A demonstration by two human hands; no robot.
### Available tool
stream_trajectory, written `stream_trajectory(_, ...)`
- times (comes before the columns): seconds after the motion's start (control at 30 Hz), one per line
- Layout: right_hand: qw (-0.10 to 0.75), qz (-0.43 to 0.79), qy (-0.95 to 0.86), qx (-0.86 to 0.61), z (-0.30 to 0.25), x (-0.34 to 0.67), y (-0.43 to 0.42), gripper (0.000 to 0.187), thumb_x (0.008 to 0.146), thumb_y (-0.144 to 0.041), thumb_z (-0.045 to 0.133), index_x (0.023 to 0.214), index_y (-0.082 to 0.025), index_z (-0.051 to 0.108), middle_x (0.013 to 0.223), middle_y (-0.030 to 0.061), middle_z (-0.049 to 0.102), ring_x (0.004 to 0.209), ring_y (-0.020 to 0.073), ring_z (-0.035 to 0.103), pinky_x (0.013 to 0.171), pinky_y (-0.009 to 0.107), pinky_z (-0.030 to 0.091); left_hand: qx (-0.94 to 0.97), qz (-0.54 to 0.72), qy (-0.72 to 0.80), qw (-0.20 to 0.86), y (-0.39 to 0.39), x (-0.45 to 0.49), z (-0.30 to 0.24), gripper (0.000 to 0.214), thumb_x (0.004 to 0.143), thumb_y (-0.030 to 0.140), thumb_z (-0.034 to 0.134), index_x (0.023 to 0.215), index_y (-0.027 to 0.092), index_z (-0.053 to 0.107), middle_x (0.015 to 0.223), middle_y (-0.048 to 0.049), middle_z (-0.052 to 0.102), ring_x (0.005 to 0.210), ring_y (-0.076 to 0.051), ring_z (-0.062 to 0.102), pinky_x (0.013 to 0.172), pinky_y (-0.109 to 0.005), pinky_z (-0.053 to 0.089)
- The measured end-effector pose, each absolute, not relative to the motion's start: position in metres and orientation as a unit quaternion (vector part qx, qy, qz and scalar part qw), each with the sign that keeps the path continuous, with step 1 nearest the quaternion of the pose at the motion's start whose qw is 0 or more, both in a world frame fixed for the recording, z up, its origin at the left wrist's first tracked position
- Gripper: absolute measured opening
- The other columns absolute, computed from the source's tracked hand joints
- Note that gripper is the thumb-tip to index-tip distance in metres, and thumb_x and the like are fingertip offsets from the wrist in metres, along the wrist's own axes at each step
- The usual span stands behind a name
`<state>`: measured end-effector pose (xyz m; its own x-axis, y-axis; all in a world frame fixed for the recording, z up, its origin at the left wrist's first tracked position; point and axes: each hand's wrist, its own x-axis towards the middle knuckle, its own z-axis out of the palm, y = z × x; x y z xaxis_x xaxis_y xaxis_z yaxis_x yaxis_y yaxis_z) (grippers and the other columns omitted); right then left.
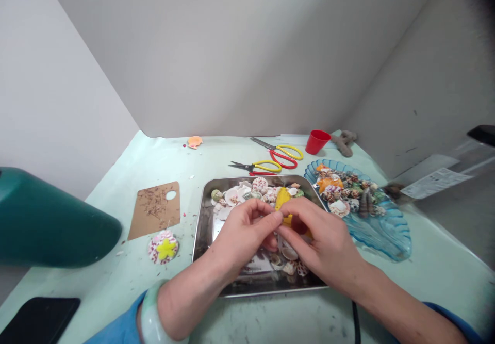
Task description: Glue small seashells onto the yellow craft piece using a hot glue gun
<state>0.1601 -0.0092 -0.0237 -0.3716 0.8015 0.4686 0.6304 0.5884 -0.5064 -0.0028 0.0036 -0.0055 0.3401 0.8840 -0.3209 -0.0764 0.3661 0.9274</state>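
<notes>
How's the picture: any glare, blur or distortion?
Head view: white glare in the metal tray; wide-angle stretching at the edges, seemingly on the green cylinder; dark blur in the top-right corner; soft shadow across the grey back wall.

both hands (pixel 242 230) meet at the fingertips (pixel 275 217), fingers (pixel 301 209) curled, forearms (pixel 193 287) angled inward.

"ok so where's everything sitting?"

"tray (pixel 203 241) in the middle, seashells (pixel 232 195) in it, left hand (pixel 247 230) and right hand (pixel 320 235) over it. scissors (pixel 252 168) behind, second scissors (pixel 273 148) further back, cup (pixel 317 142) right of those."

"and the sides?"

"cardboard (pixel 157 210) left, dish (pixel 390 235) with more shells (pixel 350 186) right."
</notes>
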Motion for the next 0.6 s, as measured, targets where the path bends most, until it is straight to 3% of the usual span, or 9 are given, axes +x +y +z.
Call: stream_trajectory(0.6, 0.354, 0.123, -0.821, -0.43, -0.0255, 0.16, -0.0086, 0.008, 0.088, -0.017, 0.05, 0.094, -0.02, 0.051, 0.087, 0.0025, 0.056, 0.073, 0.0127, 0.053, 0.062, 0.025, 0.041, 0.447, 0.334, 0.472, 0.683, 0.0038, -0.0017, -0.0038, 0.027, 0.076, 0.039, 0.064, 0.08, 0.016, 0.05, 0.053, 0.0036, 0.054, 0.047, -0.007, 0.05, 0.052, -0.022, 0.044)
